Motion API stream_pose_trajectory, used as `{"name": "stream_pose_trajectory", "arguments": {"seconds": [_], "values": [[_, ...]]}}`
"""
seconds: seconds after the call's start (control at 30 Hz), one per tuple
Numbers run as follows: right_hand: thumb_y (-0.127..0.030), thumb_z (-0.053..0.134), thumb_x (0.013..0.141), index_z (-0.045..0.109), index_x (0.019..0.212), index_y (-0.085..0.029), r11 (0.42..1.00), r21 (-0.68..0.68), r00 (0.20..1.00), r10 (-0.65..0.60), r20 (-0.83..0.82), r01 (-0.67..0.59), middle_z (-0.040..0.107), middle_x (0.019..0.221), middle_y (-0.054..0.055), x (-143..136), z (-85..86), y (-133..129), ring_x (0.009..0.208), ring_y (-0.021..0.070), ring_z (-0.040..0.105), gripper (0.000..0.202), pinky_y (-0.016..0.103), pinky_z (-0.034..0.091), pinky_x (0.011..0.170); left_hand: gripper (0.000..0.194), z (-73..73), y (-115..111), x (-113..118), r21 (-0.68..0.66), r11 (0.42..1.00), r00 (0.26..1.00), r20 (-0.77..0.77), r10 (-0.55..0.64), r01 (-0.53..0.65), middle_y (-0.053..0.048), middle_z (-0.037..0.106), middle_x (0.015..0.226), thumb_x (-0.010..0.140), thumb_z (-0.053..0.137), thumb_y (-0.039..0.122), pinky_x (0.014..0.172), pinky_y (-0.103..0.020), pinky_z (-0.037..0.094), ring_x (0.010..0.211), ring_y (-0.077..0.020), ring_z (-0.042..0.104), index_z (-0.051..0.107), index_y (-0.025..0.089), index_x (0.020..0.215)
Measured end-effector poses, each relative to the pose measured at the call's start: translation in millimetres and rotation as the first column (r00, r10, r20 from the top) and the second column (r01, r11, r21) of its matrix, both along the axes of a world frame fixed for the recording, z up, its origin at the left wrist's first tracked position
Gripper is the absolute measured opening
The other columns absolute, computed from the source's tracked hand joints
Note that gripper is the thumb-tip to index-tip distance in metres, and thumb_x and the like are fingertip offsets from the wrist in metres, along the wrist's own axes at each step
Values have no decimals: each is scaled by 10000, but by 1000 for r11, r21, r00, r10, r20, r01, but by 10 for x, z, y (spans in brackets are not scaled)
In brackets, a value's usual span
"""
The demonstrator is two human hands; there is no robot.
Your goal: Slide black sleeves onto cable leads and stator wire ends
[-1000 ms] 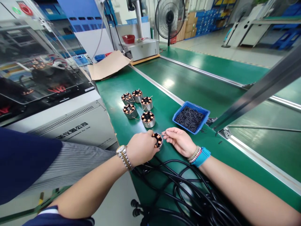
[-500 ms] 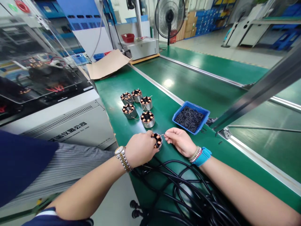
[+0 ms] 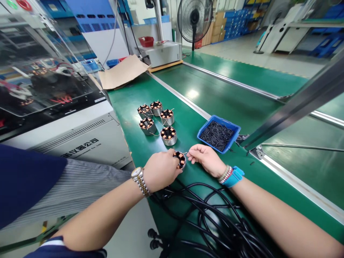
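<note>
My left hand [image 3: 162, 170] is wrapped round a motor stator [image 3: 181, 160], a metal ring with copper windings and black inserts, low over the green bench. Its fingers hide much of the near side. From the stator's right side a thin lead wire [image 3: 185, 153] sticks out, and my right hand [image 3: 205, 159] pinches its end between thumb and fingers. Whether a small sleeve sits in that pinch I cannot tell. Just beyond, several more stators [image 3: 168, 137] stand upright in a loose group, their wire ends sticking out.
A blue tray [image 3: 236, 133] of short black tubes [image 3: 217, 135] stands beyond my right hand, a few loose pieces beside it. Thick black cables [image 3: 204, 211] lie coiled nearest me. A metal post [image 3: 290, 96] slants up at right. Brown cardboard [image 3: 123, 73] lies at the far left.
Both hands keep their hold on the stator and its wire, almost in the same place. The right hand and wrist have shifted very slightly.
</note>
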State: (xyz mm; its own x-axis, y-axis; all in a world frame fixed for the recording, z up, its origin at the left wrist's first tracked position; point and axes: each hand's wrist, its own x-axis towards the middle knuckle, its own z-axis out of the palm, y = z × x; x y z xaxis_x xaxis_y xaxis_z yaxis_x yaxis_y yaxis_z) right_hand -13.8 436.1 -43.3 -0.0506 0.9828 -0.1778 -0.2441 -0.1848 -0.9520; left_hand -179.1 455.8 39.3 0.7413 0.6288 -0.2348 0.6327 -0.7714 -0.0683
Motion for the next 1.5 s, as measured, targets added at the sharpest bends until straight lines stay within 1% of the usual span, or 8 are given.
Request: {"name": "stream_pose_trajectory", "arguments": {"seconds": [0.17,0.4,0.73,0.93,1.17,1.37,1.43,1.5], "values": [[-302,633,666,575,717,-134,1000,-19,999,12,-52,-13,605,656,13,7,9,11,558,76,531,185,214,416,535,339,-3,6,0,-3,1000,1000,2,3,-3,-85,547,866,805,411,415,546,-268,425,657,-170,561,636,163,835],[-298,623,681,597,712,-125,997,7,997,79,21,-80,609,655,13,48,51,34,541,64,527,178,201,418,529,340,-2,3,8,-6,1000,1000,-4,1,-1,-87,552,876,810,406,413,555,-281,434,659,-176,565,636,164,835],[-344,609,677,601,641,-125,996,5,984,92,151,-94,599,578,11,29,116,59,491,72,517,222,217,429,508,317,20,4,19,-21,1000,1000,-25,-8,7,-92,558,897,811,417,390,603,-299,449,704,-190,577,639,167,850],[-314,569,703,590,596,-133,994,73,911,41,410,-77,548,509,-10,30,218,18,449,69,472,211,204,385,459,297,8,10,12,-28,999,1000,0,-29,29,-95,556,950,812,427,373,635,-310,460,752,-201,583,636,167,858],[-358,531,730,553,582,-144,981,32,920,167,354,-190,520,507,-21,49,182,59,448,62,456,261,184,353,431,298,-7,43,9,-49,996,997,16,-72,72,-97,567,893,815,431,364,642,-314,457,733,-198,584,642,153,811],[-424,466,767,455,473,-153,972,-2,893,216,394,-234,443,415,-40,-13,165,115,370,41,355,400,184,302,395,286,7,49,18,-51,995,997,14,-81,82,-97,572,882,807,453,355,675,-303,459,744,-184,581,646,144,793],[-458,430,780,482,510,-148,964,-35,883,255,394,-262,473,454,-24,8,179,112,390,50,393,414,181,311,386,290,5,47,10,-56,996,997,13,-73,73,-96,572,895,807,453,364,674,-299,464,746,-181,582,645,148,793],[-477,412,785,528,618,-145,962,-44,887,266,377,-270,525,554,-4,57,189,99,448,66,455,389,176,328,381,291,0,43,0,-56,996,998,21,-66,67,-97,568,927,809,448,368,681,-308,470,760,-186,584,644,153,806]]}}
